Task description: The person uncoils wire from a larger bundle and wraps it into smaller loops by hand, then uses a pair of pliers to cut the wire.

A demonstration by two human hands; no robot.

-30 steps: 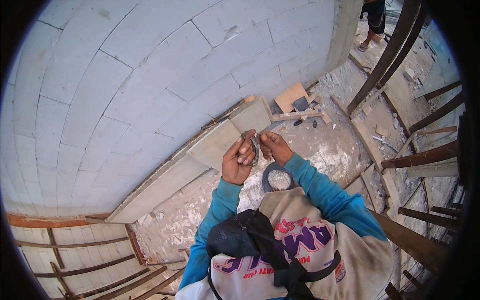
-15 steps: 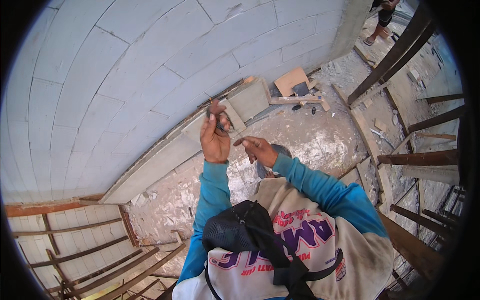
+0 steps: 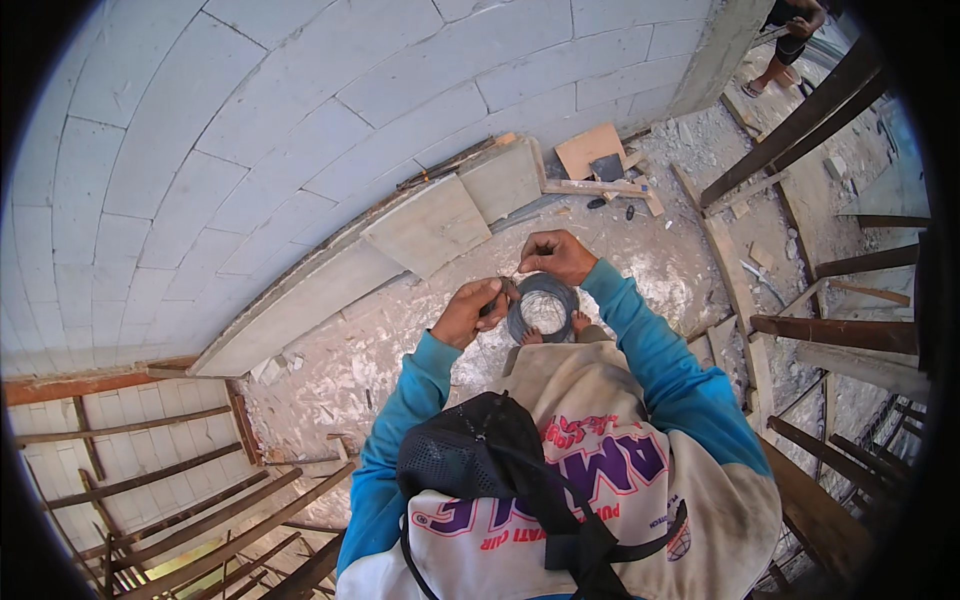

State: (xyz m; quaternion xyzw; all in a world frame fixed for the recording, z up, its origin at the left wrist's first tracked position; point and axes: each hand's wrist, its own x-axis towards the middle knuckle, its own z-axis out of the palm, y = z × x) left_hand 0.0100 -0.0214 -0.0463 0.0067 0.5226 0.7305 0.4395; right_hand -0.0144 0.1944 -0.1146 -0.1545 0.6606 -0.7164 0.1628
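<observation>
My left hand (image 3: 470,312) has its fingers curled round a small dark bundle of wire (image 3: 506,293). Above it and to the right, my right hand (image 3: 556,256) pinches a thin strand of wire, its fingertips close to the bundle. Below both hands a grey coil of wire (image 3: 565,298) lies on the dusty floor between my bare feet (image 3: 580,322), partly hidden by the hands.
A pale block wall (image 3: 300,120) runs along the left and top, with grey panels (image 3: 425,225) leaning at its foot. Board offcuts (image 3: 585,145) lie beyond. Timber framing (image 3: 830,330) crowds the right side. Another person (image 3: 790,45) stands at the top right.
My left hand has dropped and shifted right from its raised position half a second ago, and my right hand has risen above it. The coil on the floor shows more fully.
</observation>
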